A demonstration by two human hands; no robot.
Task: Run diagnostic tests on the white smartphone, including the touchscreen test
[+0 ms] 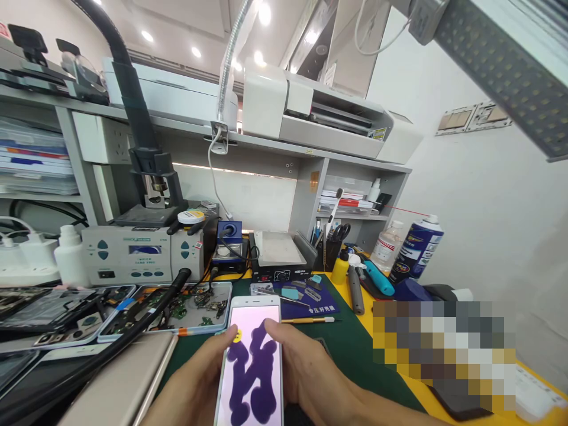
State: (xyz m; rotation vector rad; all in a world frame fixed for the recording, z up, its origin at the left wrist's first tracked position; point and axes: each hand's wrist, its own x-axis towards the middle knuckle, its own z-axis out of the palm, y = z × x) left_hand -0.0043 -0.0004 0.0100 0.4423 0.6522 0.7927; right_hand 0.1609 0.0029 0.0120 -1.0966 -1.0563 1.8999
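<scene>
A white smartphone (252,367) stands upright at the bottom centre, its lit screen pale pink with dark purple blotches and a small yellow round icon near the top left. My left hand (199,367) grips its left edge, with the thumb over the screen by the yellow icon. Along the right edge my right hand (306,361) holds the same phone, its thumb touching the screen near the top of a dark streak. The fingers behind the phone are hidden. Beneath lies a green work mat (355,355).
Trays of circuit boards (226,290), a black hose (146,325) and a gold-coloured device (119,378) lie left. A rework station (146,251) and heating plate (277,251) stand behind. A thin brush (306,320), blue pad (323,305), yellow bottle (339,269) and spray can (417,248) lie right.
</scene>
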